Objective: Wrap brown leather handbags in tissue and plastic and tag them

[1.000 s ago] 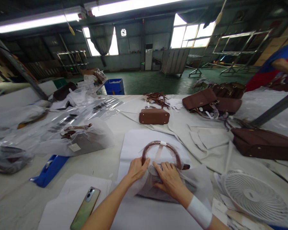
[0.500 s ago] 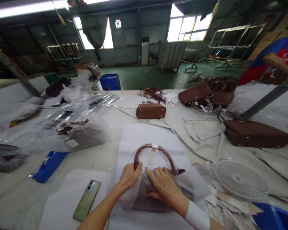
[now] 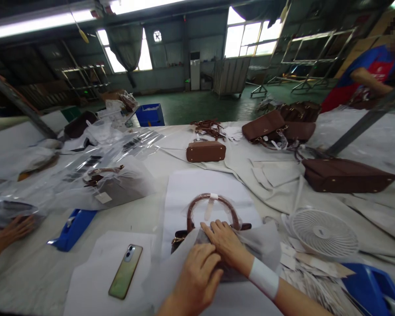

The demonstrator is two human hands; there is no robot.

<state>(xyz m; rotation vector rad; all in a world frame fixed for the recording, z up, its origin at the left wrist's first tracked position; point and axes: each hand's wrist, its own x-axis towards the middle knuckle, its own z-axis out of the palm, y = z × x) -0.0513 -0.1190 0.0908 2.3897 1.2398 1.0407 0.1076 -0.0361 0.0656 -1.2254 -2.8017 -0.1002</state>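
A brown handbag with a wrapped, upright handle [image 3: 235, 214] lies in front of me, its body largely under translucent sheeting [image 3: 261, 239]. My right hand [image 3: 227, 243], with a white band at the wrist, lies over the sheeting on the bag, fingers extended. Nearer to me, my left hand [image 3: 197, 274] has its fingers bent and pressed together at the sheeting's near edge; what they grip is hidden. A gold-coloured clasp and dark strap show at the bag's left side. White paper [image 3: 181, 188] lies beneath.
A phone [image 3: 125, 272] and a blue tape dispenser [image 3: 73, 229] lie left. Another person's hand [image 3: 16, 230] touches a wrapped bag at far left. On the right are a white fan [image 3: 322, 230], brown bags [image 3: 347, 175] and a slanted metal bar [image 3: 362, 120].
My left hand has left the handle's base and come nearer to me, over the sheeting. The clasp side of the bag is now exposed. Another person's hand has appeared at far left.
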